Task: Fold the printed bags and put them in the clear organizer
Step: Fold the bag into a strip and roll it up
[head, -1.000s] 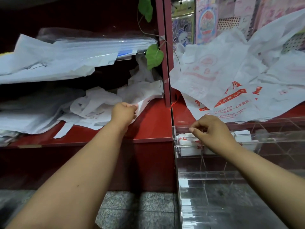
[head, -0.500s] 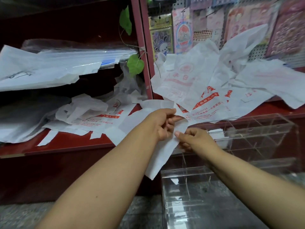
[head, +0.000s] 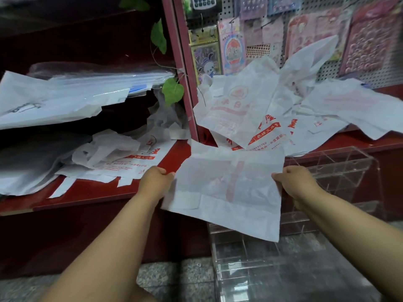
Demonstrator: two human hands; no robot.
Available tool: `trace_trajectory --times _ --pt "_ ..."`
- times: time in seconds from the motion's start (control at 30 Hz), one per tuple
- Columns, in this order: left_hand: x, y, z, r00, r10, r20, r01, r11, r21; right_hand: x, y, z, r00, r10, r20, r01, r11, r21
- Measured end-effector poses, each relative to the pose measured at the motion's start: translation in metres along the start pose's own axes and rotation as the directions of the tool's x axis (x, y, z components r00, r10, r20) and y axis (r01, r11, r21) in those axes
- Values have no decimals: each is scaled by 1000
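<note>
A white bag with faint red print (head: 229,188) is stretched flat in the air between my hands, in front of the red shelf. My left hand (head: 156,182) grips its left edge and my right hand (head: 292,182) grips its right edge. The clear organizer (head: 340,171) stands to the right, partly behind the held bag, with its compartments reaching down toward the floor. A heap of printed bags (head: 261,118) lies on the shelf above it. More printed bags (head: 122,162) lie on the shelf to the left.
A red shelf (head: 104,192) runs across, split by a red upright post (head: 185,83). Stacked plastic sheets (head: 65,97) fill the upper left shelf. Sticker packs (head: 231,51) hang on a pegboard at the back right. Green leaves (head: 173,92) dangle by the post.
My left hand pulled one bag off the left pile and my right hand left the organizer to join it. Both hands then moved apart, spreading the bag flat.
</note>
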State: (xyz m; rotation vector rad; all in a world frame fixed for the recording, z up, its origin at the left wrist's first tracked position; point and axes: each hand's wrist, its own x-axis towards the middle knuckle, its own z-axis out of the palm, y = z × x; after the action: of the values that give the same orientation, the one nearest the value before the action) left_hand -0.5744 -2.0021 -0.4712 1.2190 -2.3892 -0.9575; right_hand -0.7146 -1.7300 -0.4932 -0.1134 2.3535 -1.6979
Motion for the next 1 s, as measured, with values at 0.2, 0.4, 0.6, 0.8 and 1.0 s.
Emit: trace_trajectory --times 0.2,0.4,0.6,0.8,1.0 --pt "1 6 24 996 89 18 -91 951 296 3 11 -19 997 -79 26 81 993 -86" --pt "-4 15 25 995 74 68 -76 997 23 5 13 -24 988 -135 -69 131 990 -57" --pt "-14 14 11 954 120 274 117 692 -712 5 0 -36 962 -265 -61 268 962 49" --pt "-22 15 -4 931 211 298 99 639 -763 3 -14 -52 934 -315 168 268 930 252" --pt "-28 20 -15 931 292 218 -4 608 -794 1 -20 -63 903 -399 157 395 917 58"
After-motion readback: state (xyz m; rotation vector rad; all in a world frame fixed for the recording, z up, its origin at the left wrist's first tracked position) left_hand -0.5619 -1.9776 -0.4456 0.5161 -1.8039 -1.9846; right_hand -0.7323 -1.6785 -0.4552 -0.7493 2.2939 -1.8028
